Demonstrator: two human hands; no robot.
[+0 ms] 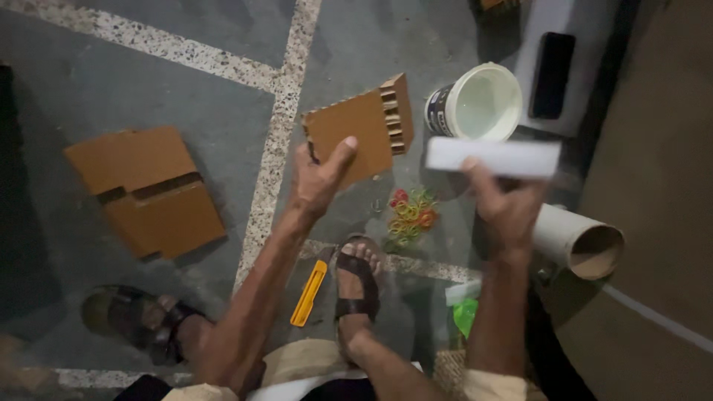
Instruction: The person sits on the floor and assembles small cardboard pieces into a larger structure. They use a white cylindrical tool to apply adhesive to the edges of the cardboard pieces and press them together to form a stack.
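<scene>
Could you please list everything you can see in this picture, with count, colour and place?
Cardboard stack: one, brown, held up at centre.
White strip: one, white, held at right.
Cardboard pieces: a few, brown, on floor at left.
Bucket: one, white, upper right.
Rubber bands: a pile, mixed colours, floor at centre.
Cutter: one, yellow, beside the foot.
Tube: one, white, at right.
Phone: one, black, top right.
Sandals: two, dark, on feet.
Left hand: grips the cardboard stack.
Right hand: grips the white strip.
</scene>
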